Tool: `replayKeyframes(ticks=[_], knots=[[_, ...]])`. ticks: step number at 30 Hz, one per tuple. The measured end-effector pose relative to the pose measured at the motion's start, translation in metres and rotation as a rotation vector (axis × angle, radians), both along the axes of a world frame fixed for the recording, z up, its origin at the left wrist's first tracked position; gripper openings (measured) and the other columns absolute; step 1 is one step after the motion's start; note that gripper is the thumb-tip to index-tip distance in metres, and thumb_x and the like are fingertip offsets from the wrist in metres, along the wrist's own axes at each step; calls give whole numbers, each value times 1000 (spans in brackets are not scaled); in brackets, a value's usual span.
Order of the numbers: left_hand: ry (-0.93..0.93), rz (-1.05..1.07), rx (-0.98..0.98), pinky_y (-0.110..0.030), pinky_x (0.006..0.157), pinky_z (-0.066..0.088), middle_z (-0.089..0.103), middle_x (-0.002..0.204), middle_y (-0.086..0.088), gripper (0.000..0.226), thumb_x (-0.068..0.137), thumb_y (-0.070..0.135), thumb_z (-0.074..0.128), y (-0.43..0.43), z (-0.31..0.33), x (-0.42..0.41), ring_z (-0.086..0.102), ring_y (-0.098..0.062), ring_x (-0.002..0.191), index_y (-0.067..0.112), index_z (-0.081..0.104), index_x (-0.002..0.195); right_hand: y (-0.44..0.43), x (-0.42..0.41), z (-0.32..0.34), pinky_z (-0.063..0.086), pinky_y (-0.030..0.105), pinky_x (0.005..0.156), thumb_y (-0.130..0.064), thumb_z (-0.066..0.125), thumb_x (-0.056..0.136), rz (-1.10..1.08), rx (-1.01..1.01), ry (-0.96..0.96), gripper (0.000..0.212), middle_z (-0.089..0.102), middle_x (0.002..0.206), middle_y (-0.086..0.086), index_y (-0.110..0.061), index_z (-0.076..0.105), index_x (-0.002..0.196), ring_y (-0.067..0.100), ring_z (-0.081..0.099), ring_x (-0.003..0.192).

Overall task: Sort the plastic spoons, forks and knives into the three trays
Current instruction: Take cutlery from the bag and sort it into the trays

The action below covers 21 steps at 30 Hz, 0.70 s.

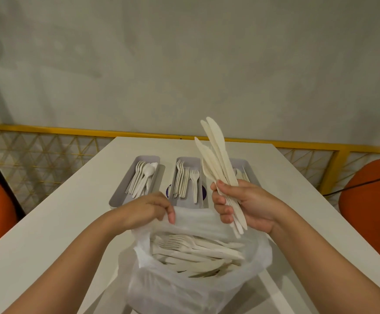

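Observation:
My right hand (243, 203) grips a bunch of several white plastic knives (216, 152), blades pointing up and away, above the far rim of a white plastic bag (184, 288). My left hand (148, 208) pinches the bag's far rim and holds it open. Inside the bag lies a heap of mixed white cutlery (195, 254). Beyond the hands stand three grey trays side by side: the left tray (119, 193) holds spoons, the middle tray (188, 160) holds forks, and the right tray (244, 164) is mostly hidden behind the knives and my right hand.
Everything rests on a white table (60, 223) that runs away from me. A yellow-framed mesh fence (48, 141) crosses behind it. Orange round seats (370, 200) sit at both sides, and a black cable runs to the right one.

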<state>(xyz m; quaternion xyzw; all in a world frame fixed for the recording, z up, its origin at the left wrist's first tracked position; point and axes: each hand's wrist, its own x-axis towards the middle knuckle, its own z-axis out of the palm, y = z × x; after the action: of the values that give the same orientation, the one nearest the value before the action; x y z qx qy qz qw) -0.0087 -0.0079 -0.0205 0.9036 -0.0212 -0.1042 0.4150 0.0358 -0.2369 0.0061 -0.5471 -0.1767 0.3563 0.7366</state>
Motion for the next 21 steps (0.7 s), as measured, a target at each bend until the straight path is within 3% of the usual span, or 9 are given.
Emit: replayKeyframes(ticks=[4,8,14,18,21], knots=[[-351,176,-136,-21,80,40,56,99,7,12,71,31,55,-13,14,2,54,-11,92,26,65,73,6,3,-1,36,20,40,-20,52,82,1,27,21,13,43,58,3,-8,49,86,10,39,43],[-537,251,-214,-17,70,42,63,92,4,10,90,18,58,-35,28,6,55,-10,81,16,67,87,12,6,-5,36,20,40,-20,53,82,-1,46,46,14,44,58,3,-8,49,88,10,39,44],[-541,245,-346,-38,72,50,66,83,-12,10,89,14,57,-67,40,19,57,-21,76,16,65,83,19,11,-6,35,21,41,-16,44,97,-76,-9,-22,11,43,58,2,-9,48,90,10,38,44],[-521,284,-356,-35,73,48,67,85,-7,17,91,26,56,-83,45,35,56,-16,73,14,66,83,22,16,0,34,22,42,-17,42,100,-181,-136,-183,12,41,60,2,-10,51,100,10,36,44],[-505,312,-313,-21,63,44,61,76,4,35,89,44,54,-96,50,45,56,-10,69,11,65,88,23,26,0,34,23,43,-17,38,100,-311,-253,-294,22,40,61,2,-7,48,117,10,35,46]])
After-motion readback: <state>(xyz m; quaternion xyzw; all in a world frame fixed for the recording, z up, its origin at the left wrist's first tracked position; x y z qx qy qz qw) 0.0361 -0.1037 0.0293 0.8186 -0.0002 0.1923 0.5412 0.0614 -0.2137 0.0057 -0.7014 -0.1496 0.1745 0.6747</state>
